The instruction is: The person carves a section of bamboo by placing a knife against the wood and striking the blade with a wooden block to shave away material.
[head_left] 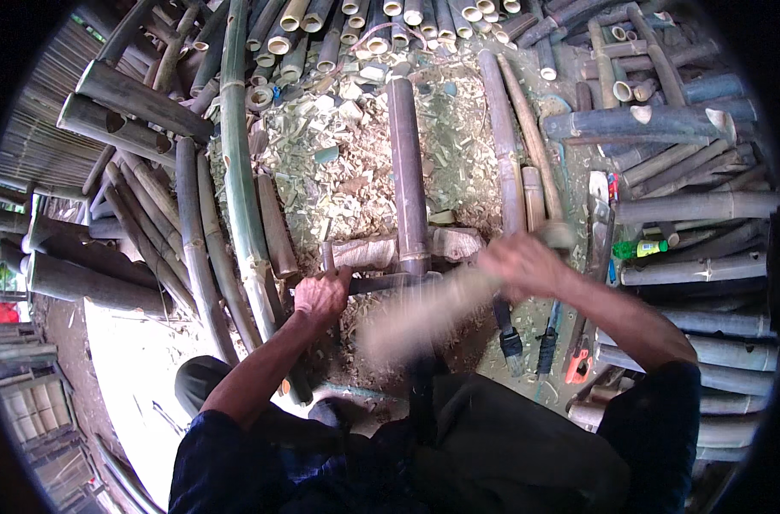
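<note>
A dark brown bamboo pole [407,163] points away from me, its near part between my legs. Under it lies a rough wooden log [364,253], set crosswise. My left hand [319,295] is closed around the handle of a dark-bladed knife [381,283], whose blade lies across the pole just on my side of the log. To the right, my right hand [527,265] grips a pale wooden mallet [415,321]. Its thick head is smeared by motion, over or near the blade and pole. Whether the mallet touches the blade, I cannot tell.
Wood chips [355,171] cover the ground ahead. A long green bamboo pole [238,171] lies left, another pole [503,137] right. Tools, including an orange-handled saw [580,364], lie by my right arm. Stacked bamboo [698,206] with a green bottle [640,249] lines the right.
</note>
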`<state>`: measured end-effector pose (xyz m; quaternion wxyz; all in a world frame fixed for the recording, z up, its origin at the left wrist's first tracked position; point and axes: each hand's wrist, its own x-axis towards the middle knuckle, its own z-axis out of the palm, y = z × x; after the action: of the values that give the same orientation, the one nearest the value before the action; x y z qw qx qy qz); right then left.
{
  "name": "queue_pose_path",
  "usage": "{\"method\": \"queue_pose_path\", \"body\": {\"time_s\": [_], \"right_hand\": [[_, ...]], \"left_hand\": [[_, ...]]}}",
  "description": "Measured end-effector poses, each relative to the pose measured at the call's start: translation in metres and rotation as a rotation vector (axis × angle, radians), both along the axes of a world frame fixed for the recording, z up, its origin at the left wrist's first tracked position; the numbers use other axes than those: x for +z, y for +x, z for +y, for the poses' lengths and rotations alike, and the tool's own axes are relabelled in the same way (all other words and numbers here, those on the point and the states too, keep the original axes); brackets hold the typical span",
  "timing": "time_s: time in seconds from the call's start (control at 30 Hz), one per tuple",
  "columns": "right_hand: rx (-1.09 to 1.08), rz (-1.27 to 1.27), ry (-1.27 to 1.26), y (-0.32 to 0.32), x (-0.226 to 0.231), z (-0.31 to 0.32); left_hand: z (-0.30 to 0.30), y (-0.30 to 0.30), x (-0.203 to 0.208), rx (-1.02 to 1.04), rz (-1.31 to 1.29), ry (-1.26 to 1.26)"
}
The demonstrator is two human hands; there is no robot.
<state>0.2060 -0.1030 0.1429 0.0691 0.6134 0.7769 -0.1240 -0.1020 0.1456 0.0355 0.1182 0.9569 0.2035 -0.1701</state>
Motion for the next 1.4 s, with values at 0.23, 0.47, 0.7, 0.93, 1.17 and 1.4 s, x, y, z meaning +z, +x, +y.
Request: {"method": "queue_pose_path", "body": {"time_s": [0.23, 0.47, 0.7, 0.93, 1.17, 1.4], "right_hand": [[0.345, 0.190, 0.155, -0.053, 0.026, -0.001], [-0.081, -0.113, -0.168, -0.029, 0.031, 0.004], [-0.154, 0.406, -0.396, -0.106, 0.039, -0.038], [-0.702, 0.666, -0.451, -0.100, 0.075, -0.034], [-1.220, 1.078, 0.232, -0.056, 0.074, -0.065], [-1.476, 1.368, 0.209, -0.051, 0.066, -0.052]], "left_hand": [[0.002, -0.003, -0.002, 0.019, -0.011, -0.021], [0.005, -0.019, -0.024, -0.100, -0.473, 0.162], [0.030, 0.015, 0.004, -0.111, 0.170, -0.154], [0.045, 0.003, 0.000, -0.220, 0.070, -0.292], [0.022, -0.012, 0.055, -0.168, -0.456, -0.635], [0.084, 0.077, 0.053, -0.062, 0.041, -0.354]]}}
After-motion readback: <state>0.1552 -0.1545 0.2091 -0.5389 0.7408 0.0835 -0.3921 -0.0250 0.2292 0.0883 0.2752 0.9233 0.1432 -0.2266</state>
